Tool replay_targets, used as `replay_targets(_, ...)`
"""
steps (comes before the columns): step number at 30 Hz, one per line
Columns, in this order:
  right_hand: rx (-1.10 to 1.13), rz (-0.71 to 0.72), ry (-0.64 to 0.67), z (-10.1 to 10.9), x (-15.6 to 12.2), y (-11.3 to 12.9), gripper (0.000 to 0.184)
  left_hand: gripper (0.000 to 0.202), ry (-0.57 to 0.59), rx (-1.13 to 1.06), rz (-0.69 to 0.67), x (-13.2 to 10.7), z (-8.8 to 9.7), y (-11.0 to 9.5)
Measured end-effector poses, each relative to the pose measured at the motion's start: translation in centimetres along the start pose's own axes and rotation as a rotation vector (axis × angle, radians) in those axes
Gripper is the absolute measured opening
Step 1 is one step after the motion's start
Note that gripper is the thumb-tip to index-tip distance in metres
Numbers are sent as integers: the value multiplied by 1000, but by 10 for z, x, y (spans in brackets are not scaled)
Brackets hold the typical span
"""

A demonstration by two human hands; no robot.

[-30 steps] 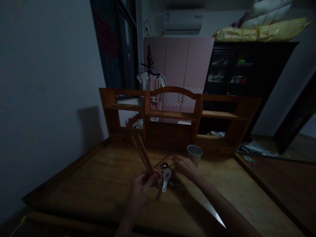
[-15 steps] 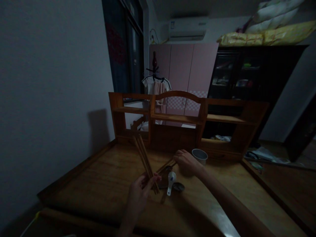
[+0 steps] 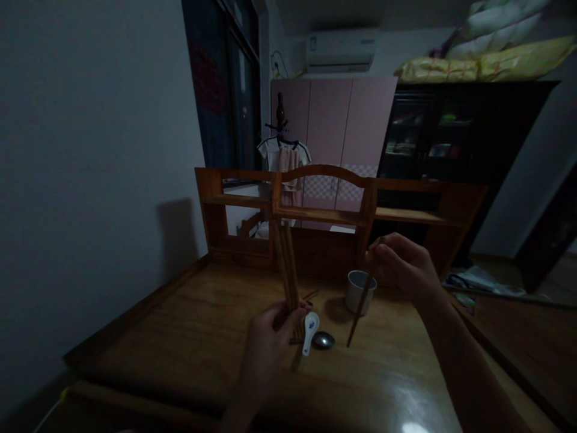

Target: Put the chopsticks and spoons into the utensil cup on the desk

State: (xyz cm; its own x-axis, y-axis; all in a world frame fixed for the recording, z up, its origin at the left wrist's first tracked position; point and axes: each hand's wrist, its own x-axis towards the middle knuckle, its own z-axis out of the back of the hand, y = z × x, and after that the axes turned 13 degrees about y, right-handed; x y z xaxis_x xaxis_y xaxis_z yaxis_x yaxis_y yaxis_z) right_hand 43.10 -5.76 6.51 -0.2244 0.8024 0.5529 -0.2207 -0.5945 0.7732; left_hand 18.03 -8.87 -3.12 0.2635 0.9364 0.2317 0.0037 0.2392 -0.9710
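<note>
My left hand (image 3: 273, 334) is closed around a bundle of wooden chopsticks (image 3: 288, 267), which stands nearly upright above the desk. My right hand (image 3: 401, 261) pinches the top of a single chopstick (image 3: 359, 316), slanting down in front of a round metal cup (image 3: 354, 300). Beneath and beside my left hand lie a white ceramic spoon (image 3: 310, 329) with a blue mark and a metal spoon (image 3: 323, 340), whose handle passes under the white one. Other chopsticks (image 3: 312, 294) lie on the desk behind, partly hidden by my left hand.
The wooden desk (image 3: 180, 337) has a shelf unit (image 3: 324, 214) along its back edge and a wall (image 3: 99, 180) on the left. Past it stand a clothes rack with a shirt (image 3: 270, 153), a pink wardrobe (image 3: 331, 120) and a dark cabinet (image 3: 496, 132).
My right hand has lifted a chopstick from the pile and moved right, in front of the cup. My left hand has shifted slightly right, its bundle now more upright.
</note>
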Motion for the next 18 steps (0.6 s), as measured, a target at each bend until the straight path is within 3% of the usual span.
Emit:
replay_targets(4,-53,-5,-3,-12,-20,3,18,24,181,-81,18,23,-44,27)
replay_targets(7,-60,-4,-6,-18,-32,-8,18,20,237,-94,16,30,-66,50)
replay_targets(13,-90,-53,5,-21,-46,-37,19,21,360,1,-20,30,-77,79)
replay_targets(18,-58,-50,34,-24,-55,-51,20,21,369,60,32,31,-82,88)
